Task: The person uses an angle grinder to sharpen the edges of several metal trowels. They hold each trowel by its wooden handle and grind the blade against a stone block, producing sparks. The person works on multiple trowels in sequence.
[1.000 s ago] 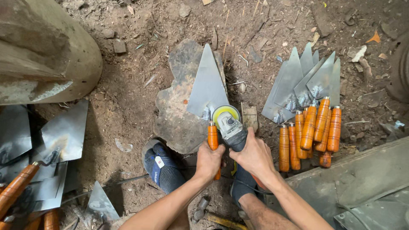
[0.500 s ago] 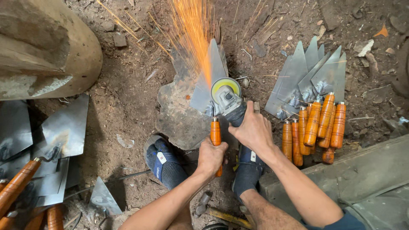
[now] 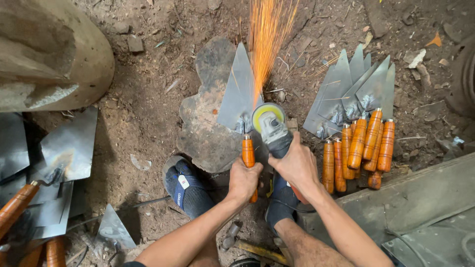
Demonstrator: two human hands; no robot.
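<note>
the ground is brown dirt with little stones and scraps. in the middle lies a flat dark stone. a trowel with a pointed grey metal blade rests on the stone, its tip pointing far away.

the left hand has its fingers curled tight around the trowel's orange wooden handle, at the near end. the right hand has its fingers wrapped around a grinder, just right of the trowel. the grinder's yellow disc touches the blade's right edge, and orange sparks fly far up. two feet in dark socks sit near the stone.

on the right lies a pile of finished trowels with orange handles. on the left lie more trowels. a big rounded stone block sits far left.
</note>
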